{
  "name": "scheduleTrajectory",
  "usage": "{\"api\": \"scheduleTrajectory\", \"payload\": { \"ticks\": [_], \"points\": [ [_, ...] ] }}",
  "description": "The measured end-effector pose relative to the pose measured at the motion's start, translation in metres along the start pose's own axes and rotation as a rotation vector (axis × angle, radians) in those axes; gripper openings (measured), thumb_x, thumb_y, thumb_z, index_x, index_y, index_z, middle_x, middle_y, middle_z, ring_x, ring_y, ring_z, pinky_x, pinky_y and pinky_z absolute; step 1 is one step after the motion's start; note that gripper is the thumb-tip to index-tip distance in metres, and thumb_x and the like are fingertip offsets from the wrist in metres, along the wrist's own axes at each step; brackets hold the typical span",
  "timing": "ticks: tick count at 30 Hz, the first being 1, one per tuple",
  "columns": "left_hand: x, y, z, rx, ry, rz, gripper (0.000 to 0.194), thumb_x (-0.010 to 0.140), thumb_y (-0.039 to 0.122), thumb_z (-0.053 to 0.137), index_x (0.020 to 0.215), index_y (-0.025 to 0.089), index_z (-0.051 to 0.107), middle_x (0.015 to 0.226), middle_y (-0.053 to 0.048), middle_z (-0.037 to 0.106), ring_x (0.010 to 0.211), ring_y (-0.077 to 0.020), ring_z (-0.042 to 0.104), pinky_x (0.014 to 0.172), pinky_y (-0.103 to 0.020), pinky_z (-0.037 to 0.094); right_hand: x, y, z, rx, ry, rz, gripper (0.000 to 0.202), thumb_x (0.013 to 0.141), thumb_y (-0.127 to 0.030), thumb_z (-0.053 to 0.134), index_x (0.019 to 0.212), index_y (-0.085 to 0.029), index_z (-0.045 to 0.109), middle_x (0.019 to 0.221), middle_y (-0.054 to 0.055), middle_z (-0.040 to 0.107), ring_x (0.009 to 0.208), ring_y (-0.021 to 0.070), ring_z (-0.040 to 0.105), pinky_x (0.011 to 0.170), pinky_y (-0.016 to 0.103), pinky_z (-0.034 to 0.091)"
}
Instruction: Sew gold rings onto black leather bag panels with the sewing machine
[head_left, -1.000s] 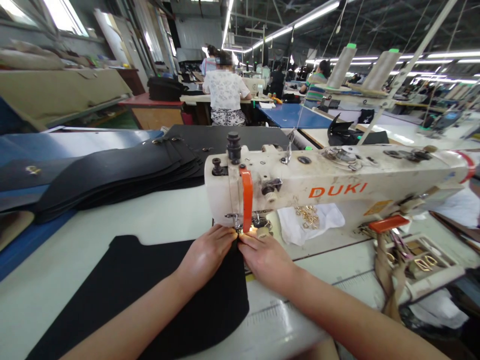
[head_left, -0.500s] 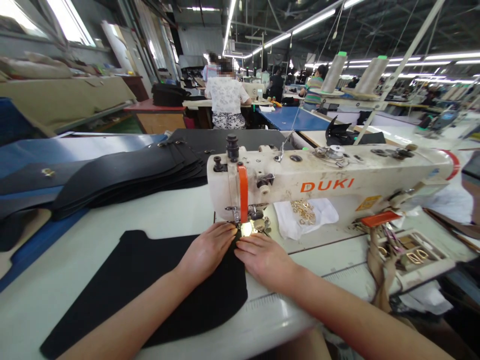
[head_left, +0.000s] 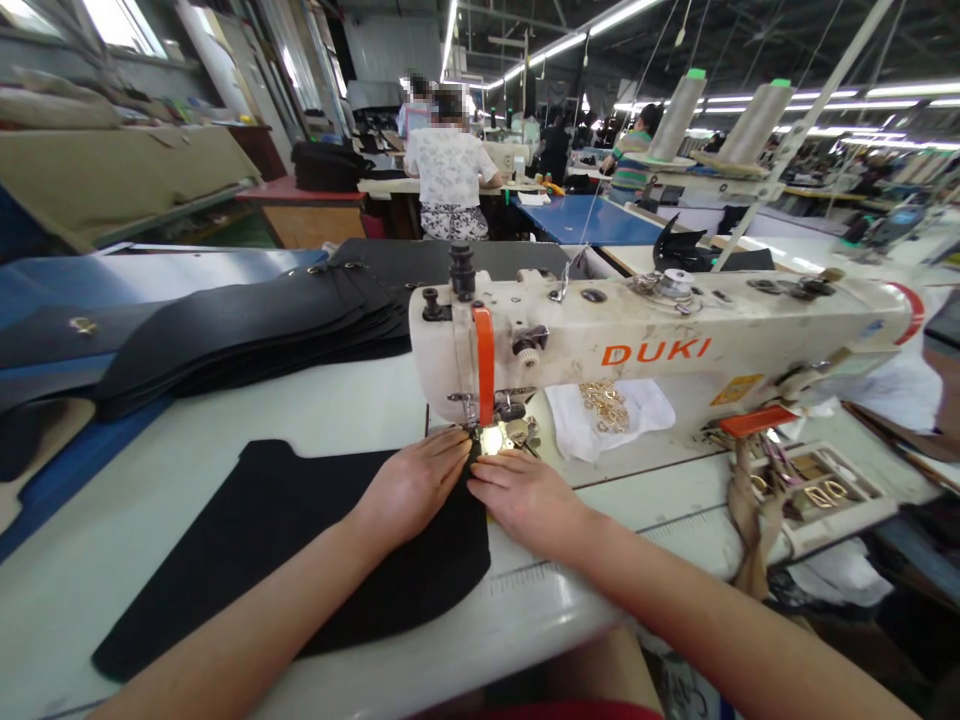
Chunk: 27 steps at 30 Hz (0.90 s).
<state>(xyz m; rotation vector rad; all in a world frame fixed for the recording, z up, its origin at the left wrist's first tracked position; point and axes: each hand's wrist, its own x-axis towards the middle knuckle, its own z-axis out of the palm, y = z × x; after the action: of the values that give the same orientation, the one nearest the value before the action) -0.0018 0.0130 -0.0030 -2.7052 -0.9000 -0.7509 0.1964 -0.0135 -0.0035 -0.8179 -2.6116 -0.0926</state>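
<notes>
A black cut panel (head_left: 247, 540) lies flat on the pale table, its upper right edge at the needle area of the white sewing machine (head_left: 555, 340). My left hand (head_left: 416, 485) presses on the panel just left of the needle, fingers together. On the right side of the needle, my right hand (head_left: 529, 500) has its fingers closed on the panel's right edge. The fingertips of both hands nearly meet under the orange guard (head_left: 485, 365). A small lamp lights the spot, and the needle tip is hidden.
Stacked black panels (head_left: 247, 330) lie at the left. Gold rings (head_left: 604, 405) rest on a white cloth behind the needle. A parts tray (head_left: 825, 490) with straps stands right. Thread cones (head_left: 679, 115) and a seated person (head_left: 450, 180) are beyond.
The whole view has shifted slightly, so the machine and table appear higher. Both hands keep nearly the same place at the needle, and the panel's lower left corner has moved slightly right.
</notes>
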Motion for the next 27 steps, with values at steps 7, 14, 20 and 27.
{"api": "scheduleTrajectory", "payload": {
  "ticks": [7, 14, 20, 27],
  "points": [
    [0.004, 0.001, -0.004, 0.003, -0.016, 0.007, 0.033, 0.096, 0.019, 0.034, 0.101, 0.01, 0.065, 0.103, -0.013, 0.071, 0.102, -0.02, 0.065, 0.094, -0.035, 0.053, 0.001, 0.001, 0.001, 0.004, -0.016, 0.002, 0.016, 0.091, -0.017, 0.05, 0.101, -0.013, 0.063, 0.111, 0.007, 0.066, 0.105, 0.0193, 0.059, 0.098, 0.032, 0.042],
    [0.004, -0.003, -0.001, 0.046, -0.018, 0.021, 0.034, 0.096, 0.021, 0.033, 0.099, 0.01, 0.065, 0.1, -0.012, 0.071, 0.098, -0.02, 0.067, 0.092, -0.034, 0.054, 0.001, 0.002, 0.004, 0.007, -0.024, 0.011, 0.016, 0.091, -0.016, 0.05, 0.103, -0.013, 0.062, 0.113, 0.007, 0.065, 0.111, 0.0194, 0.056, 0.101, 0.032, 0.04],
    [0.009, -0.002, -0.004, 0.016, -0.006, 0.004, 0.035, 0.096, 0.022, 0.031, 0.097, 0.01, 0.064, 0.095, -0.011, 0.072, 0.094, -0.0198, 0.067, 0.089, -0.033, 0.055, 0.004, 0.001, 0.001, 0.028, -0.047, 0.034, 0.015, 0.091, -0.015, 0.05, 0.101, -0.012, 0.061, 0.11, 0.008, 0.065, 0.109, 0.0186, 0.056, 0.102, 0.03, 0.039],
    [0.009, -0.003, -0.003, 0.0, -0.009, -0.012, 0.034, 0.096, 0.022, 0.033, 0.094, 0.011, 0.065, 0.095, -0.011, 0.072, 0.09, -0.0196, 0.068, 0.086, -0.033, 0.056, 0.005, 0.002, 0.001, 0.057, -0.056, 0.045, 0.017, 0.091, -0.014, 0.05, 0.102, -0.012, 0.062, 0.111, 0.008, 0.065, 0.109, 0.0189, 0.056, 0.102, 0.03, 0.04]
  ]
}}
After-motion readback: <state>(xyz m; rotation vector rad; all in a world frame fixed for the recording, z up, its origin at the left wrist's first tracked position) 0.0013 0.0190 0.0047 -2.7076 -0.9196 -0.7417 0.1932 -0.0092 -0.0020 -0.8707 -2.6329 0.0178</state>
